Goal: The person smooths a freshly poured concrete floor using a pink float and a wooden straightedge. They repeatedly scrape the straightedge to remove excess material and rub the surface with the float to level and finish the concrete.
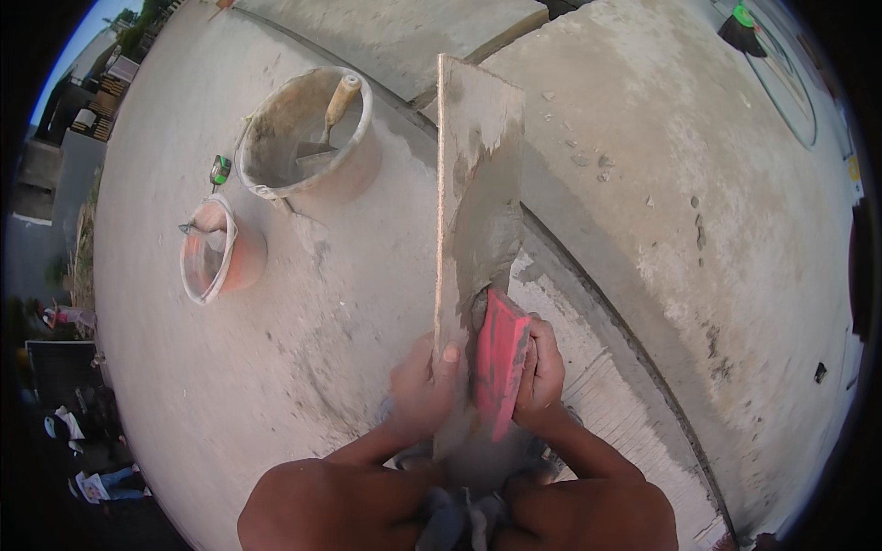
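Head view: a person crouches on a grey concrete floor (276, 367), knees at the lower edge.
Left hand (421, 386): fingers curled around the edge of a tall mortar-smeared tile (473, 193), holding it upright.
Right hand (540, 372): fingers closed on a flat red plastic spreader (499, 358), pressed against the tile's wet grey face.
Tile: upright between both hands, just ahead of the knees.
Nearby: large white bucket (308, 138) holding a wooden-handled trowel (333, 115); smaller orange-tinted bucket (219, 250) beside it.

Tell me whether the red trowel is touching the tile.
Touching. The head view shows the red trowel, in the right hand, pressed against the grey mortar on the tile, which the left hand holds upright.
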`<state>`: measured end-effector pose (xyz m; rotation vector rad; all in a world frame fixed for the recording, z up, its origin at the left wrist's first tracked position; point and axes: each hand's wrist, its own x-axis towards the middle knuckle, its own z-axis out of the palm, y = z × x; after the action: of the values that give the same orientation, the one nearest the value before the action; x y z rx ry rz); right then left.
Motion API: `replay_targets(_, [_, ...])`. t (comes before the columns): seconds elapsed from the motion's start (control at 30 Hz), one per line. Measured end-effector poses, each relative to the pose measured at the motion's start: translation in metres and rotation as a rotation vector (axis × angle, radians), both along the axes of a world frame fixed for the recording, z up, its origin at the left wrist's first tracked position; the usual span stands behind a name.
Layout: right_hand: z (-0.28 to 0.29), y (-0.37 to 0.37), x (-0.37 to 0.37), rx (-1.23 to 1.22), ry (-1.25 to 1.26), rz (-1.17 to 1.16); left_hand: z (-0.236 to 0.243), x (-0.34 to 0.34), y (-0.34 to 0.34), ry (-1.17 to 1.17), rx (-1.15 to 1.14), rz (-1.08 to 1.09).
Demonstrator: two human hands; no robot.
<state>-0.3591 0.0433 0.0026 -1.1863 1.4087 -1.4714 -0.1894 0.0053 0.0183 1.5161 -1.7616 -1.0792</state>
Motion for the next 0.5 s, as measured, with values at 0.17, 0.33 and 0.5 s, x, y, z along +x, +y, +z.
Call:
replay_targets(0.17, [-0.018,0.021,-0.017,0.266,-0.549,0.023,-0.006,-0.008,-0.002,0.056,0.052,-0.001])
replay_targets(0.33, [-0.063,0.056,-0.05,0.34,0.313,-0.129,-0.013,0.014,0.005,0.245,0.098,0.108])
replay_targets(0.5, [-0.104,0.106,-0.101,0.341,-1.174,-0.517,-0.027,0.036,0.001,0.427,0.022,0.191])
